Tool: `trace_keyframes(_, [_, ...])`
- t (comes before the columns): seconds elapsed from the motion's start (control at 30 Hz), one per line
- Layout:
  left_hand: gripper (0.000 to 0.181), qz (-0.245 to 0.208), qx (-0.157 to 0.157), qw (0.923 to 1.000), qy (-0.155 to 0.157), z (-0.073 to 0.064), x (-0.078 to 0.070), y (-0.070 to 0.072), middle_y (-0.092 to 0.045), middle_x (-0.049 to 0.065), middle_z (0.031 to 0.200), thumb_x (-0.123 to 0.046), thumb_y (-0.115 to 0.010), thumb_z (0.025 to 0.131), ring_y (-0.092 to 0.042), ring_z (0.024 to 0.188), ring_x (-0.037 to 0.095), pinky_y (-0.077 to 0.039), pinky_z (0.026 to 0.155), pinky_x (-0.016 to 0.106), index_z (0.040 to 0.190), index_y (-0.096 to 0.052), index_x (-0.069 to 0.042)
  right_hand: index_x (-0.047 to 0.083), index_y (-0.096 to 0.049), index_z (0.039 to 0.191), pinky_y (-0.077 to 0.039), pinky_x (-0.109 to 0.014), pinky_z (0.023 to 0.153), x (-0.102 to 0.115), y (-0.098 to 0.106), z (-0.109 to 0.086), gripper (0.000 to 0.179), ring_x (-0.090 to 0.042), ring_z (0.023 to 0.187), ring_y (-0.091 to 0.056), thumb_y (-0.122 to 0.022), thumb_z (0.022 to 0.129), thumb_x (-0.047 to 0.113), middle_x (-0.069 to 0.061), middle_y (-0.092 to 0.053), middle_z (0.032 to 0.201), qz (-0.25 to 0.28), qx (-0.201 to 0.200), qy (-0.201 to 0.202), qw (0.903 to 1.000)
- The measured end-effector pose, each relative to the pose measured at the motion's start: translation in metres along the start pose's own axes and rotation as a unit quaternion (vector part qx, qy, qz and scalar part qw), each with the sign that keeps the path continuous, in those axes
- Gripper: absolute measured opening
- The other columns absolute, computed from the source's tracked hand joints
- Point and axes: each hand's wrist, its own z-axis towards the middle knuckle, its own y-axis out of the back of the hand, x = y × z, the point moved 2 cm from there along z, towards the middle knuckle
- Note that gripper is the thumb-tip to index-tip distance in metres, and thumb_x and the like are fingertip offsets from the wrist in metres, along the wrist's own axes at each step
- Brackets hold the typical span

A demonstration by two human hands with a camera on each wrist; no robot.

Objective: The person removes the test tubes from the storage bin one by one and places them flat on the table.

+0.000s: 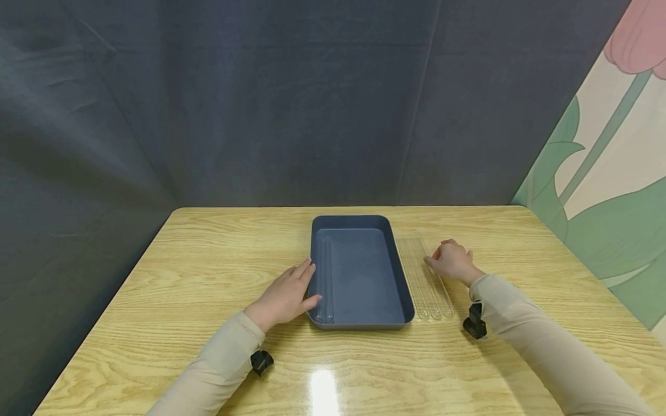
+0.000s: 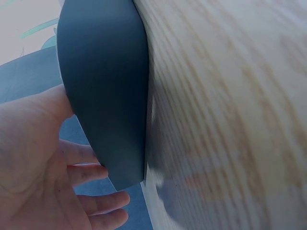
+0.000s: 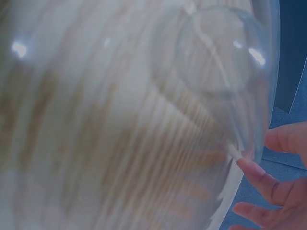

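Note:
A dark blue rectangular tray (image 1: 366, 271) lies in the middle of the table in the head view. My left hand (image 1: 283, 294) rests on its left rim with straight fingers; the left wrist view shows the thumb and fingers against the tray's outer wall (image 2: 105, 86). Inside the tray, along its left side, lie two clear test tubes (image 1: 325, 280). Several more clear tubes (image 1: 420, 283) lie side by side on the table just right of the tray. Over the rightmost of these, my right hand (image 1: 454, 264) pinches a clear tube (image 3: 216, 52) between thumb and forefinger.
The wood-grain table (image 1: 218, 248) extends around the tray on all sides. A dark curtain (image 1: 291, 115) hangs behind and to the left of it. A painted wall (image 1: 598, 190) stands on the right. Each wrist carries a small black camera (image 1: 474, 322).

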Motion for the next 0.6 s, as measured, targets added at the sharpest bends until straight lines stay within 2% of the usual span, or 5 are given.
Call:
trace_keyframes(0.1, [0.067,0.0,0.001,1.0,0.002,-0.0002,-0.0003,0.0003,-0.022,0.019,0.154,-0.036,-0.051,0.095,-0.029,0.14,0.035,-0.027,0.115,0.046,0.145,-0.027,0.002,0.002,-0.061,0.069,-0.015,-0.08,0.096,-0.0003,-0.0002,0.0,0.034,-0.049,0.11,-0.047,-0.053,0.092,0.026,-0.033,-0.05,0.119,0.001,0.006,-0.004,1.0])
trace_keyframes(0.2, [0.068,-0.001,0.003,1.0,0.002,-0.0003,-0.0002,0.0002,-0.021,0.019,0.154,-0.036,-0.051,0.095,-0.029,0.14,0.035,-0.027,0.115,0.047,0.146,-0.026,0.002,0.003,-0.06,0.069,-0.016,-0.08,0.095,-0.0009,-0.0001,0.0004,0.034,-0.041,0.094,-0.053,-0.054,0.092,0.028,-0.028,-0.054,0.107,0.005,0.013,-0.011,0.9998])
trace_keyframes(0.4, [0.069,-0.005,0.006,1.0,0.004,-0.0006,-0.0001,0.0,-0.02,0.018,0.155,-0.037,-0.05,0.095,-0.027,0.141,0.034,-0.026,0.116,0.046,0.146,-0.026,0.001,0.006,-0.059,0.064,-0.015,-0.081,0.094,-0.0018,0.0014,0.0005,0.038,-0.022,0.067,-0.05,-0.053,0.093,0.031,-0.013,-0.055,0.08,0.009,0.026,-0.018,0.9995])
trace_keyframes(0.6, [0.068,-0.004,0.004,1.0,0.002,-0.0006,-0.0001,-0.0001,-0.021,0.019,0.154,-0.036,-0.051,0.095,-0.027,0.14,0.035,-0.026,0.116,0.047,0.146,-0.026,0.003,0.007,-0.059,0.066,-0.016,-0.082,0.094,-0.0025,0.0021,0.0007,0.038,-0.02,0.063,-0.048,-0.053,0.093,0.032,-0.008,-0.053,0.071,0.007,0.029,-0.019,0.9994])
